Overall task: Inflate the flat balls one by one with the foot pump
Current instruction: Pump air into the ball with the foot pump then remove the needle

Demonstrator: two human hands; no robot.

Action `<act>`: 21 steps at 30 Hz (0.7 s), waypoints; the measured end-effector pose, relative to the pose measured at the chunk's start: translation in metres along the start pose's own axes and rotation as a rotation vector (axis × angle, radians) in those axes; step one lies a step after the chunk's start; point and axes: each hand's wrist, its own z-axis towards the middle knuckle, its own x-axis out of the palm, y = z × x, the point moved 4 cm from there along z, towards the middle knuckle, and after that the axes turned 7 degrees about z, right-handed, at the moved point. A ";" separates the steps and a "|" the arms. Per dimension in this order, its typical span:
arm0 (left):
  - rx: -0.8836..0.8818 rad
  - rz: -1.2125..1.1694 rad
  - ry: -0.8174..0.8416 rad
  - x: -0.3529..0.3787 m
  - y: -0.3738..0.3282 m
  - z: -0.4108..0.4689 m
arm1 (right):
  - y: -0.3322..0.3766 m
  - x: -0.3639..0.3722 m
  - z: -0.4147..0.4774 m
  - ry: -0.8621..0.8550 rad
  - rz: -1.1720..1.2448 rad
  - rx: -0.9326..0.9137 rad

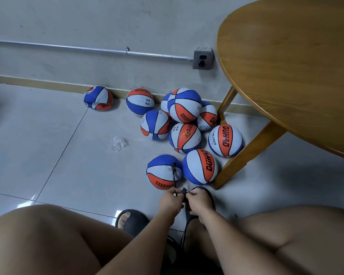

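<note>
- The step in hand looks like work on the hose, not pumping yet: this thin black hose runs from the top of the nearest ball down to the hands.
- The left hand has a closed grip, its fingers curled and pinching the lower end of the hose.
- The right hand also has a closed grip. It seems to pinch the hose on the other side of a small black fitting that sits between the two hands.
- The nearest ball lies on the floor just in front of the hands, close beside a second ball near the leg under the tabletop. It looks already quite round.
- More balls are piled by the wall. One crumpled ball lies apart at the left and is clearly flat.
- The foot pump I cannot make out; the dark shapes under the hands may be the pump or a slipper.
- Next move, as I judge it: make the joint firm, keep the hose end straight in the ball, then put a foot on the pump.
</note>
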 end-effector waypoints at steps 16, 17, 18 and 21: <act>0.148 -0.398 -0.024 -0.018 -0.050 -0.007 | 0.061 -0.003 -0.007 -0.085 0.242 -0.203; 0.140 -0.388 -0.018 -0.016 -0.046 -0.006 | 0.055 -0.001 -0.005 -0.071 0.249 -0.181; 0.131 -0.370 -0.018 -0.015 -0.041 -0.005 | 0.049 0.000 -0.004 -0.059 0.256 -0.155; 0.108 -0.299 -0.017 -0.012 -0.030 -0.002 | 0.036 0.001 -0.002 -0.041 0.249 -0.096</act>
